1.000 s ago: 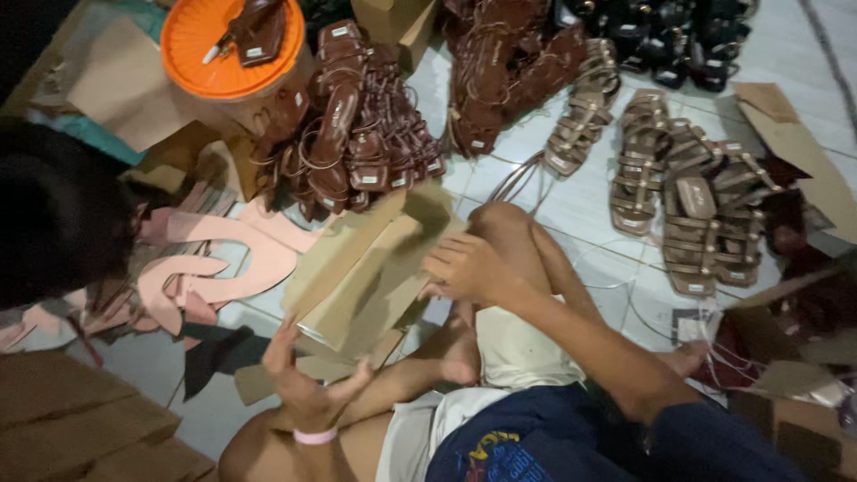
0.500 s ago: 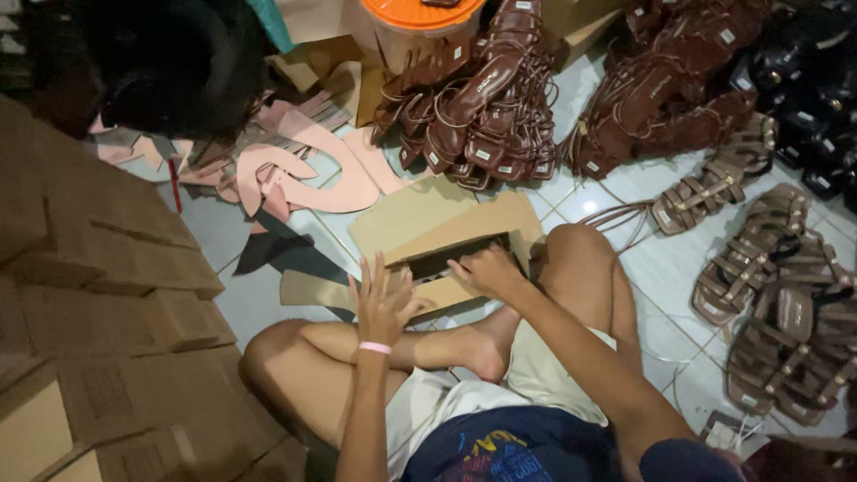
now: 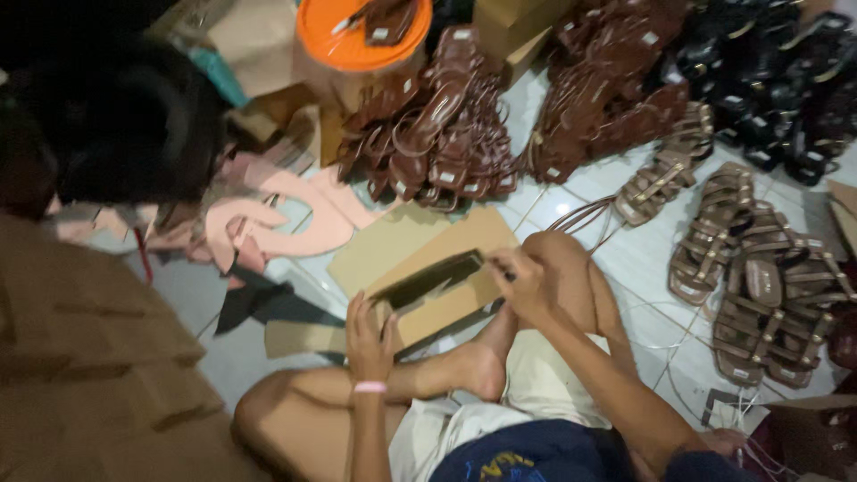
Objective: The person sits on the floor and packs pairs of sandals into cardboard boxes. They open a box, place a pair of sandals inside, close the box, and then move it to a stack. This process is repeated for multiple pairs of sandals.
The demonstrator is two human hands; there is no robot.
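Note:
I sit cross-legged on a tiled floor with a flat brown cardboard shoe box (image 3: 446, 299) on my legs. My left hand (image 3: 370, 335), a pink band on its wrist, grips the box's near left corner. At the far right end, my right hand (image 3: 518, 281) pinches the box's edge, and the box's dark opening shows between the two hands. Another flat piece of cardboard (image 3: 393, 241) lies just beyond the box.
A heap of brown strappy sandals (image 3: 437, 134) lies ahead, another brown heap (image 3: 607, 98) and black sandals (image 3: 768, 62) to the right. Tan sandals (image 3: 759, 277) sit at the right. Pink sole cutouts (image 3: 268, 223), an orange lid (image 3: 357, 31), another person's dark head (image 3: 107, 116), and stacked cardboard (image 3: 89, 357) are on the left.
The view shifted as my head moved. The box has been spread open between my hands, and my right hand moved to its far right edge.

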